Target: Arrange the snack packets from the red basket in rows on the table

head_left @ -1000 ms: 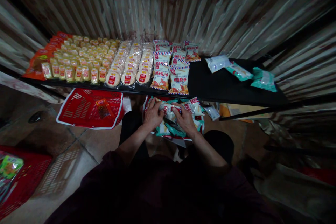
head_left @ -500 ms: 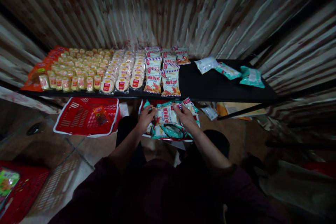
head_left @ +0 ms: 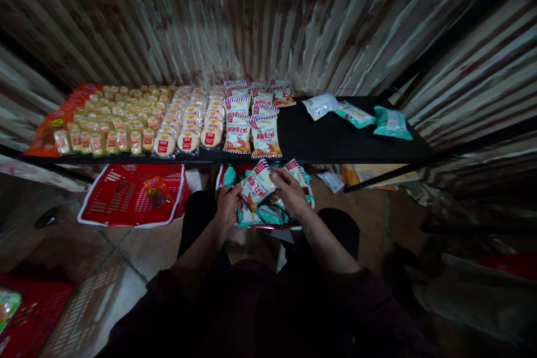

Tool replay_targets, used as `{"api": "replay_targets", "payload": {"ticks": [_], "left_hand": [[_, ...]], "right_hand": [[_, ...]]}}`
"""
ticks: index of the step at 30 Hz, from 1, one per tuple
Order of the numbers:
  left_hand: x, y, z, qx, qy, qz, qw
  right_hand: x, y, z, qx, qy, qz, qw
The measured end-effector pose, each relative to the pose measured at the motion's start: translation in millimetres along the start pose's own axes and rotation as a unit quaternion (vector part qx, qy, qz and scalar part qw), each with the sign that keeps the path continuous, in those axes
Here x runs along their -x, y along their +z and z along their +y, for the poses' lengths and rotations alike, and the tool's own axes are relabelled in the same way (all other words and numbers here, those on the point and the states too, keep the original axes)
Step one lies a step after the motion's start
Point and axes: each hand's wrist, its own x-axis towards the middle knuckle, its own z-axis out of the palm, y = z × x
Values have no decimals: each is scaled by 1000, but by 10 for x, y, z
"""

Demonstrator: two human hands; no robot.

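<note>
Head view, held packet (head_left: 258, 183): Hangs tilted between both hands, above the near basket; shows glossy, puffed white film, crimped at the top end, with blue-and-red striping, red lettering and an orange-brown printed patch.
Left hand (head_left: 227, 205): Closes on the lower-left side of the packet, with bent fingers drawn in against the crinkled film.
Right hand (head_left: 292, 193): Grips the upper-right edge, with fingers nearly together on the film; hides part of that edge.
Near basket (head_left: 272, 227): Sits below the shelf edge, between the knees; shows a red rim and brims with teal packets (head_left: 272, 214), shiny and creased.
Shelf (head_left: 316, 142): Stretches flat, dark and smooth; carries, from left, orange packs (head_left: 52, 127), small yellow blocks (head_left: 119, 123) in clear wrap, overlapping round wafers (head_left: 188, 135), then striped packets (head_left: 265, 137) like the held one.
Shelf, right end: Bears a whitish packet (head_left: 321, 105) and two pillow-shaped teal bags (head_left: 392, 123).
Left basket (head_left: 119, 190): Stands on the floor tiles (head_left: 142, 249), red slotted plastic with a white rim; holds an orange pouch (head_left: 158, 192).
Curtain (head_left: 260, 28): Falls in narrow, pale pleats behind the shelf.
</note>
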Motion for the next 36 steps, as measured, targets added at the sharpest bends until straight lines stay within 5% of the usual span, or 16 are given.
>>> {"api": "replay_targets", "payload": {"ticks": [6,13,26,36], "left_hand": [[63,67,-58,20,-14,3,1000],[141,78,-26,-51,-26,-29,998],[-7,255,81,-131,96,-170,972],[-47,280,104,-111,94,-107,984]], "right_hand": [[47,-2,42,-77,20,29,996],[4,-22,-20,-44,14,32,998],[-29,-12,-77,-55,12,0,998],[-4,83,-24,-24,10,-37,999]]}}
